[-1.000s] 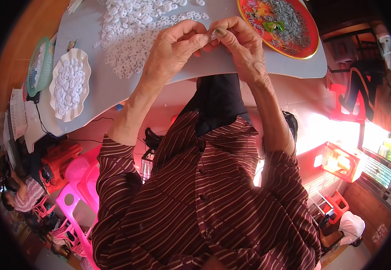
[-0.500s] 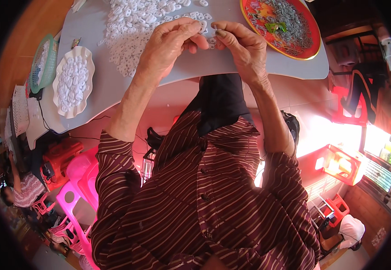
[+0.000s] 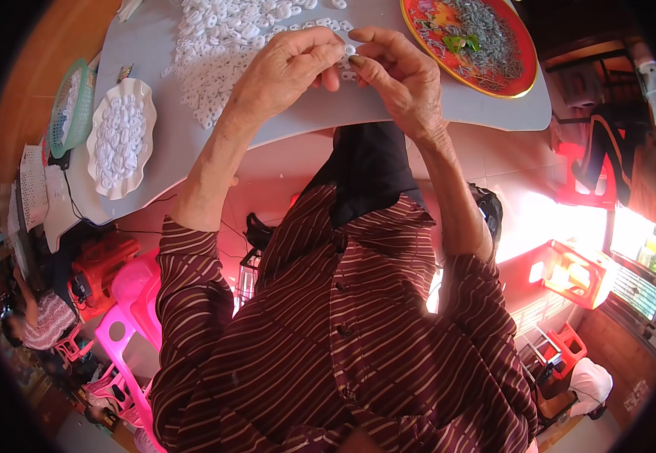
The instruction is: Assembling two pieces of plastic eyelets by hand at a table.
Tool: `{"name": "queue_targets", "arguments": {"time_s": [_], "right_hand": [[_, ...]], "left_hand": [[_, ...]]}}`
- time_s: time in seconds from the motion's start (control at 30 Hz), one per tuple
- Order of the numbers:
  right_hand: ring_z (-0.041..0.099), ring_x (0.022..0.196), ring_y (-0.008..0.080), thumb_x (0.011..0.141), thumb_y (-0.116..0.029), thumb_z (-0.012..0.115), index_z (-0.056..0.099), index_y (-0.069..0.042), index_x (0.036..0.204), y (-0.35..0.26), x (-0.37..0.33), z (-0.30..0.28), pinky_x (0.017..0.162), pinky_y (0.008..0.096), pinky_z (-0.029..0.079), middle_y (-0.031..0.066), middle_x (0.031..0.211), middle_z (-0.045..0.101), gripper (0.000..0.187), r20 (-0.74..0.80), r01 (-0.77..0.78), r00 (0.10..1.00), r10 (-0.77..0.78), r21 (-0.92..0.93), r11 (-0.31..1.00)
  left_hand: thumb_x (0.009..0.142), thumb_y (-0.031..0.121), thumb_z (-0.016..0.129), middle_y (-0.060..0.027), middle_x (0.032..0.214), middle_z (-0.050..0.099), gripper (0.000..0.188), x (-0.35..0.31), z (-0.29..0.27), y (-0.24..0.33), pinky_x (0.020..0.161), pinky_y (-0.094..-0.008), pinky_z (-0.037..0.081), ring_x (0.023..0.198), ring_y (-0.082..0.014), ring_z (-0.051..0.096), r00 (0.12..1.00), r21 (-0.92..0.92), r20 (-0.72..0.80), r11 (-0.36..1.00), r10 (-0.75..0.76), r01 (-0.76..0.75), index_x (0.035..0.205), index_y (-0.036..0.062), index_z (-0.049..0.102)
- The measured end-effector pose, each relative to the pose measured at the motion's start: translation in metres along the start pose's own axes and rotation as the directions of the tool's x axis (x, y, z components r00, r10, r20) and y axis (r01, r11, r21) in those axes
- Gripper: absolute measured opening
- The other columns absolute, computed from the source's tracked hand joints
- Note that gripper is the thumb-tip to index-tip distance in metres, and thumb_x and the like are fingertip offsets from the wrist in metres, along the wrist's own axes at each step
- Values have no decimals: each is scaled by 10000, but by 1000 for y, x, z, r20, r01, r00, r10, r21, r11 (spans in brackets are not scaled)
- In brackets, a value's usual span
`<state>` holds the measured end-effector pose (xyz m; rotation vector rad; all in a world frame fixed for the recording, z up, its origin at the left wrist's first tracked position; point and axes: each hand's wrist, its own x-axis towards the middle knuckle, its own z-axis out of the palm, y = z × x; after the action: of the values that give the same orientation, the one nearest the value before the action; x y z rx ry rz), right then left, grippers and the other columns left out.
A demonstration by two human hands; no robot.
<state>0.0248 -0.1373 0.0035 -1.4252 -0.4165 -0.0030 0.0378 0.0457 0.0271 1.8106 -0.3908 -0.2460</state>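
Over the grey table, both hands meet at a small white plastic piece [image 3: 350, 50] with a rounded end. My left hand [image 3: 290, 66] pinches it between thumb and fingertips. From the other side, the thumb and forefinger of my right hand [image 3: 402, 74] close around the same piece. Any tiny metal part in the right fingertips is hidden now. Behind and left of the hands lies a heap of white plastic pieces [image 3: 222, 45], with flatter ones nearer me. A red patterned plate [image 3: 412, 32] at the right holds many small grey metal springs [image 3: 486, 34].
A scalloped white dish [image 3: 151, 113] of white oval pieces stands at the table's left, beside a green basket [image 3: 82, 113]. The grey table [image 3: 494, 113] curves in front of me. Pink chairs [image 3: 135, 302] and a red stool [image 3: 577, 275] stand below. Other people sit at both sides.
The right fingertips have moved left to meet the left hand, around the white piece. The small coiled metal part seen in the right pinch is now out of sight.
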Motion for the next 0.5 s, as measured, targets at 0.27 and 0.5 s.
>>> {"name": "queue_targets", "arguments": {"time_s": [0.27, 0.5], "right_hand": [[561, 712, 71, 852, -12, 591, 578, 2, 1093, 4, -1, 1, 668, 205, 478, 35, 824, 630, 242, -56, 37, 998, -37, 10, 999], [572, 712, 81, 838, -25, 617, 568, 16, 1092, 3, 0, 3, 675, 210, 483, 36, 819, 621, 261, 7, 19, 1000, -19, 5, 1000]], "left_hand": [[939, 314, 441, -30, 608, 561, 313, -7, 18, 0, 566, -268, 401, 574, -111, 480, 988, 40, -122, 995, 95, -91, 878, 34, 568], [951, 299, 430, -39, 604, 513, 308, -13, 36, -7, 545, -266, 394, 565, -111, 466, 931, 109, -309, 980, 194, -168, 881, 20, 539]]}}
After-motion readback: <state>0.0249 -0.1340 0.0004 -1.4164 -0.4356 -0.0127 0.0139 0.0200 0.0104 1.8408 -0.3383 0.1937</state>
